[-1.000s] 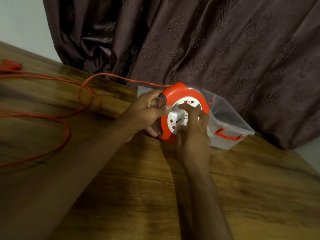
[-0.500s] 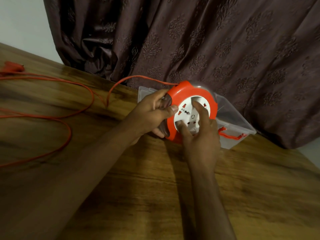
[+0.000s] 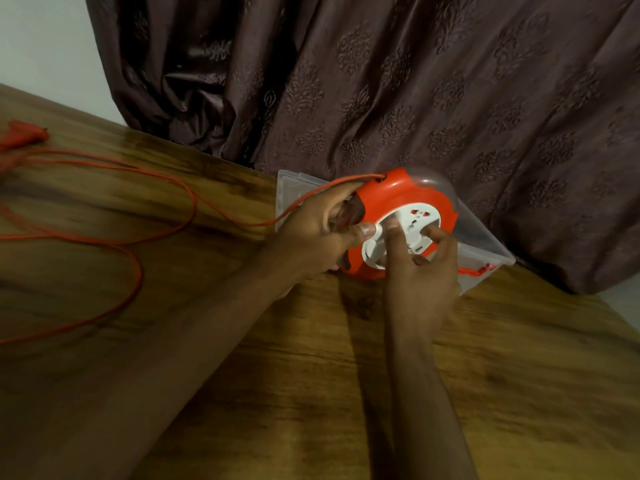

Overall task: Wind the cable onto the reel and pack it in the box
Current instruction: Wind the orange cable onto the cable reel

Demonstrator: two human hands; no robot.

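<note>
Winding is under way: the reel (image 3: 398,209) stands on edge on the worktop (image 3: 311,375), its white socket face tilted up toward the camera, just in front of the clear box (image 3: 485,251) by the curtain (image 3: 381,81). The left hand (image 3: 318,233) grips the reel's orange rim, thumb pressed on the front near the white hub, other fingers curled behind. The right hand (image 3: 419,268) sits on the hub, fingers (image 3: 436,237) bent and clamped on its face, apparently to turn it.

The cable (image 3: 166,233) leaves a slot at the top of the rim and runs left, away from both hands, in loose loops across the worktop to the plug (image 3: 24,136) at the far left edge. Most of it looks unwound, so the task seems early.

What the next turn depends on: the hub's axis points roughly toward the viewer, so the right hand must rotate in that plane, while the slack feeds in from the left, past the left hand, which is nearer the cable and best placed to guide it.
</note>
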